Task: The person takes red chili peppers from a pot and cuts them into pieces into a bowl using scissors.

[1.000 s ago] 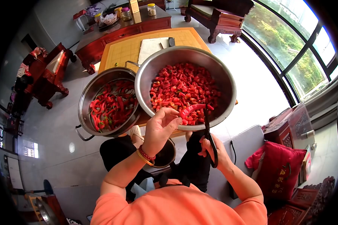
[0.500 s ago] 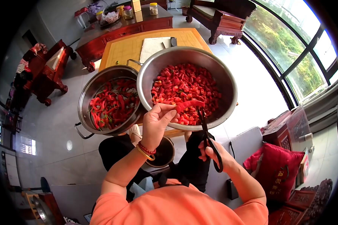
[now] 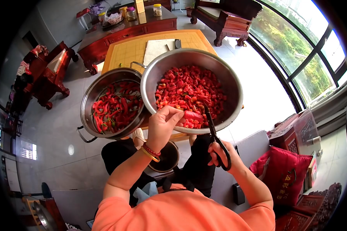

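Observation:
Over the near rim of a wide steel basin (image 3: 230,71), my left hand (image 3: 162,125) pinches a red chili pepper (image 3: 193,116) that points right. My right hand (image 3: 223,153) grips black-handled scissors (image 3: 212,127), whose blades reach up beside the chili's free end. Many cut red chili pieces (image 3: 189,86) lie in the basin. At its left stands a steel pot (image 3: 89,92) holding whole red chilies (image 3: 121,106) with some green stems.
Basin and pot rest on a wooden table (image 3: 123,48) with a white cloth or paper (image 3: 152,48) and a dark-handled knife (image 3: 177,44). A dark bucket (image 3: 167,158) stands between my knees. A red cushion (image 3: 283,173) lies at right.
The chili in my left hand is shorter now. The scissors have shifted slightly right and stand more upright, and my right hand has moved a little right.

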### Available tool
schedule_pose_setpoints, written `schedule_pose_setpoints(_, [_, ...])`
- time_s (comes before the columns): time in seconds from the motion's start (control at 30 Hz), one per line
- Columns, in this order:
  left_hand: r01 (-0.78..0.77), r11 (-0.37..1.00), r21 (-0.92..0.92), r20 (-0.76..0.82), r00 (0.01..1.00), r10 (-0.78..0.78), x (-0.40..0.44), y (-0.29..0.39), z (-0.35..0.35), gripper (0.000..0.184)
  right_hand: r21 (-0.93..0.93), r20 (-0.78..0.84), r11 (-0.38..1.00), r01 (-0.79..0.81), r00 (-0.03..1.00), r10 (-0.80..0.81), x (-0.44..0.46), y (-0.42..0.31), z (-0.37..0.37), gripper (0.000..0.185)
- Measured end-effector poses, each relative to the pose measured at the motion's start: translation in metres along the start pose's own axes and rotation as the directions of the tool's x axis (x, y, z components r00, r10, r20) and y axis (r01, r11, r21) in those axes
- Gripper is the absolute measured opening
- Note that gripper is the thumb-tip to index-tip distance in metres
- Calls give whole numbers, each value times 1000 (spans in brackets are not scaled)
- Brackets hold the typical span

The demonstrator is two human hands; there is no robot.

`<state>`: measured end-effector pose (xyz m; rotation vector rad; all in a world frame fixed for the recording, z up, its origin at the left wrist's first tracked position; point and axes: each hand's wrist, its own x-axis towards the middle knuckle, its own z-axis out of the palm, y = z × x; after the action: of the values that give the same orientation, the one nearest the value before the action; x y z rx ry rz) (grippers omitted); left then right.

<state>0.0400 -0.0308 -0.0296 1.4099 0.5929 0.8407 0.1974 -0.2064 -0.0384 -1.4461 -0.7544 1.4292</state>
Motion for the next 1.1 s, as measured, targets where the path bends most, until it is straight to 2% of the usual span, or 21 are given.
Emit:
schedule_pose_setpoints(0.13, [-67,992,-103,-117,992,55,5,-3,0,10,172,112,985,23,993,-43,-5,9,0,40])
schedule_pose_setpoints(0.27, [-135,981,-138,-102,987,122,4,-7,6,8,123,215,992,8,976,-34,-7,6,10,47])
schedule_pose_setpoints(0.47, [-48,999,-10,12,999,48,-5,-2,9,8,65,132,995,74,988,-82,1,-1,13,51])
schedule_pose_setpoints(0.6, [-31,999,-29,45,998,32,-5,1,8,10,23,105,995,102,989,-104,3,1,14,48])
schedule_pose_setpoints(0.7, [-7,1000,-18,45,999,8,-3,2,8,10,-43,66,999,8,998,-5,0,-10,14,44])
schedule_pose_setpoints(0.87, [-5,1000,19,36,999,5,3,-3,6,10,24,57,997,-69,996,67,0,-9,6,42])
schedule_pose_setpoints(1.0, [-117,992,50,-43,992,119,7,-6,5,9,106,95,994,-27,995,17,-1,3,2,43])
schedule_pose_setpoints(1.07, [-199,976,88,-99,973,207,9,-13,4,9,75,146,997,26,989,-37,-4,5,5,44])
schedule_pose_setpoints(1.1, [-188,977,95,-102,975,198,9,-12,5,9,63,168,997,52,984,-62,-5,6,6,44])
